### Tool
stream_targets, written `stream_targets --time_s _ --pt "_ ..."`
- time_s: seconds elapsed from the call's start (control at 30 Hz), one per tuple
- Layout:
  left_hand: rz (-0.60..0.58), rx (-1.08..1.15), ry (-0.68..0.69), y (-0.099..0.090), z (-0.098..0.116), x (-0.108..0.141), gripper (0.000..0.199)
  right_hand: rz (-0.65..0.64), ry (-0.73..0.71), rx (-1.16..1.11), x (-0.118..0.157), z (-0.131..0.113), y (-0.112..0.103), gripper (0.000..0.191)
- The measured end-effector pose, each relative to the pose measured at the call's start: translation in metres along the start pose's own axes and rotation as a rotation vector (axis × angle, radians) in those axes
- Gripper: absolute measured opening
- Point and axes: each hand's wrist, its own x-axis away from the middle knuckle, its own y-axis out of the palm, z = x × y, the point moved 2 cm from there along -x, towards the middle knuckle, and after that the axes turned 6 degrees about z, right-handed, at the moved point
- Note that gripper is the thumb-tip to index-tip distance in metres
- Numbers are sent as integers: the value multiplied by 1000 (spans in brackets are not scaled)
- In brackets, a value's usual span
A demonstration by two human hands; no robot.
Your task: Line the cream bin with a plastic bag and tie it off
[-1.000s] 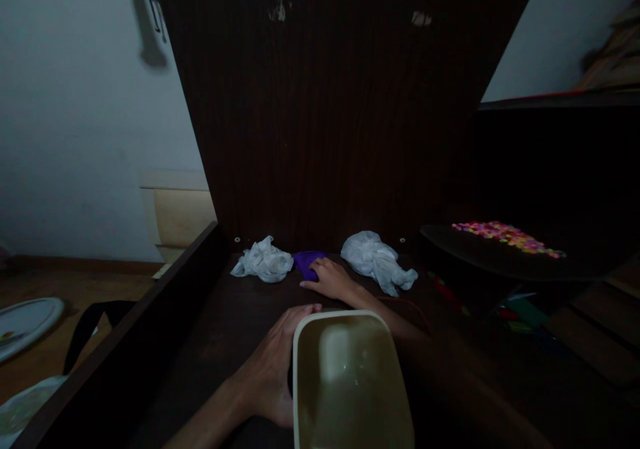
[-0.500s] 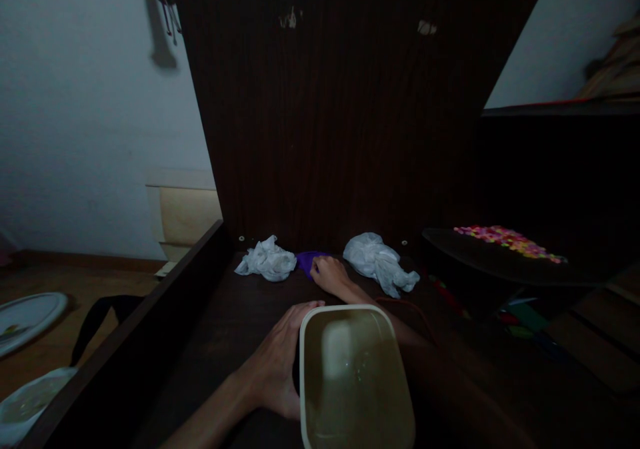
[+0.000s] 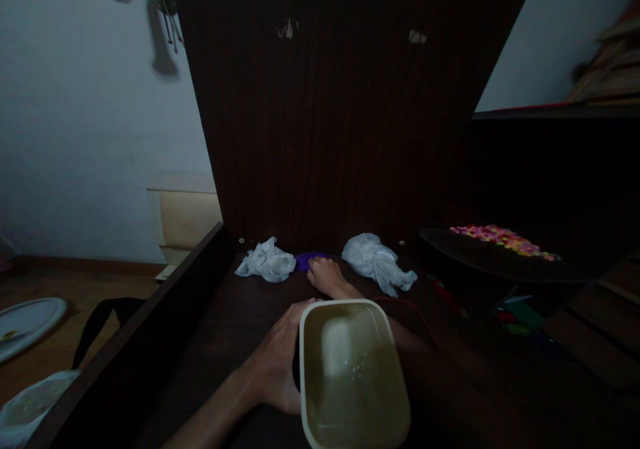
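Observation:
My left hand (image 3: 280,356) is wrapped around the left side of a deep bin (image 3: 353,369) with rounded corners, a cream rim and inside, and a dark outer wall. The bin is tipped so that its mouth faces me; a few small pale specks show inside. Beyond it, my right hand (image 3: 326,276) reaches in from the right, fingers curled over a purple cloth (image 3: 306,260) at the back of the dark surface. A crumpled white plastic bag (image 3: 267,260) lies left of the cloth, and another whitish bag (image 3: 377,262) lies to the right of that hand.
A tall dark wooden panel (image 3: 320,122) stands at the back, with a raised dark board (image 3: 135,342) along the left. To the right, a dark shelf (image 3: 480,262) bears pink and yellow pieces (image 3: 503,239). White plates or trays sit low on the left.
My right hand has shifted slightly at the purple cloth, and less of the cloth shows. My left hand still holds the bin, and the view has moved a little.

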Motion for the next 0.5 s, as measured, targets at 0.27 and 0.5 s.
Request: stream_targets --time_s 0.27,0.5 --pt "-15 -17 -23 1 -3 1 152 178 262 -529 -27 33 -22 33" --pt "60 8 5 -1 0 -3 140 193 228 -1082 -23 52 -57 33"
